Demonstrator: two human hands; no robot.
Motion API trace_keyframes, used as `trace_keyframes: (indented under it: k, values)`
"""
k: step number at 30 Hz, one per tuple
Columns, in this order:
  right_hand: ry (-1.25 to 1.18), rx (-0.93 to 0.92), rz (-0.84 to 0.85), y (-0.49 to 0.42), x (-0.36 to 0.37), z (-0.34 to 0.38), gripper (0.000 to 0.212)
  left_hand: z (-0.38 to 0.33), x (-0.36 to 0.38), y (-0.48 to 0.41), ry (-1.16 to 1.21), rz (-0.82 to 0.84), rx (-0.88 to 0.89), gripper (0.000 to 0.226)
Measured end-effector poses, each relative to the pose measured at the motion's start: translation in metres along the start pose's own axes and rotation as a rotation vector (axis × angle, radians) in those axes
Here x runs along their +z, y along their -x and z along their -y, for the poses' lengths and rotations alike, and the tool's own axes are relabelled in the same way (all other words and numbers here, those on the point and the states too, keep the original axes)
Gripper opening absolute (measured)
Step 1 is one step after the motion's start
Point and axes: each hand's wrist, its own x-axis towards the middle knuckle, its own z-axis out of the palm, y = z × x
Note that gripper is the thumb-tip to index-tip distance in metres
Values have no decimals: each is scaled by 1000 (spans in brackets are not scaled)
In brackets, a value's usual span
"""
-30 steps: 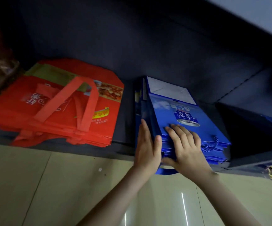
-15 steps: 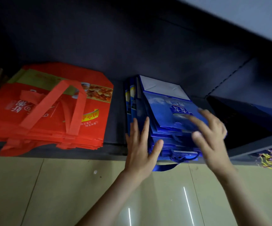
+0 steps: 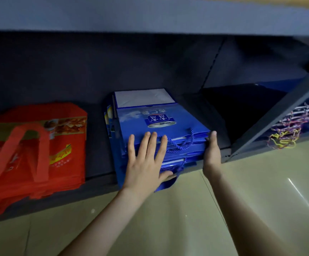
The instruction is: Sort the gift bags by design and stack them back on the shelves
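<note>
A stack of blue paper gift bags (image 3: 161,124) with blue cord handles lies flat on the dark bottom shelf (image 3: 98,176), its front end hanging a little over the shelf edge. My left hand (image 3: 146,161) lies flat with spread fingers on the front of the stack. My right hand (image 3: 212,152) presses edge-on against the stack's right side. A pile of red fabric bags (image 3: 35,150) with red strap handles lies on the same shelf to the left.
Dark bags (image 3: 242,108) fill the shelf bay to the right, behind a slanted grey shelf post (image 3: 279,115). Multicoloured cord handles (image 3: 287,130) hang out further right. A grey shelf board (image 3: 150,15) runs overhead. Glossy beige floor tiles (image 3: 242,200) lie below.
The view has swung so the shelf looks level. My left hand has moved from the stack's left side onto its front top. My right hand has dropped to the stack's right edge.
</note>
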Motion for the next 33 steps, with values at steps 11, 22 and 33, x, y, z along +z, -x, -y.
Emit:
trace_keyframes:
  k: [11, 22, 33]
  values:
    - [94, -291, 61, 23, 19, -14, 58, 6, 19, 10, -184, -14, -49, 99]
    - [1249, -1444, 86, 6, 9, -31, 74, 17, 40, -1, -244, -343, 59, 77]
    - [1278, -1408, 46, 29, -2, -31, 93, 16, 30, 32, -316, -273, 135, 87]
